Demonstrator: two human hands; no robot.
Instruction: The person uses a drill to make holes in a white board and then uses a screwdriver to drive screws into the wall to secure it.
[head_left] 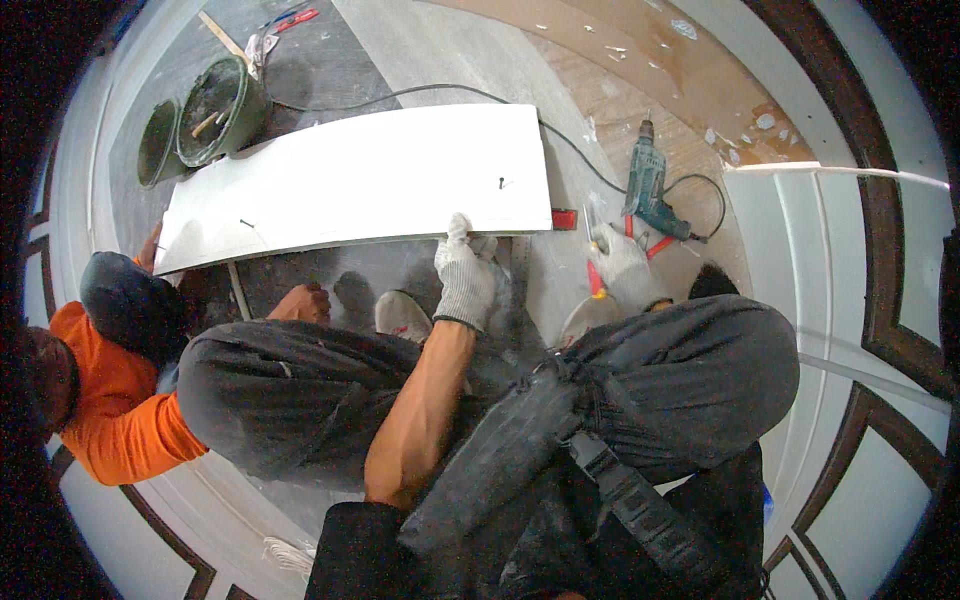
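The left hand (pixel 465 275), gloved, pinches the near edge of the white board (pixel 370 170), which spreads ahead of it and away to its left, where a co-worker's hand (pixel 151 248) is at the end. The right hand (pixel 622 265), also gloved, curls just past the board's right end beside a red-and-yellow tool (pixel 598 280); from where I stand I cannot tell whether it grips it. My worry is the dark fasteners on the board, one (pixel 501 182) ahead of the left hand, another (pixel 246 223) off to its left: a sliding palm could catch on them. Uneven lifting by the two people could twist the board, and a shove forward could knock the bucket (pixel 215 110) at its far-left edge or snag the cable (pixel 445 86), tugging the drill (pixel 648 180) ahead of the right hand. The board is long, flat and smooth-faced, the gloves pale ribbed knit with dark cuffs. The bucket is round, dark green and grimy; the drill has a teal body and a metal chuck. A small red block (pixel 564 219) pokes out by the board's corner, between the hands.
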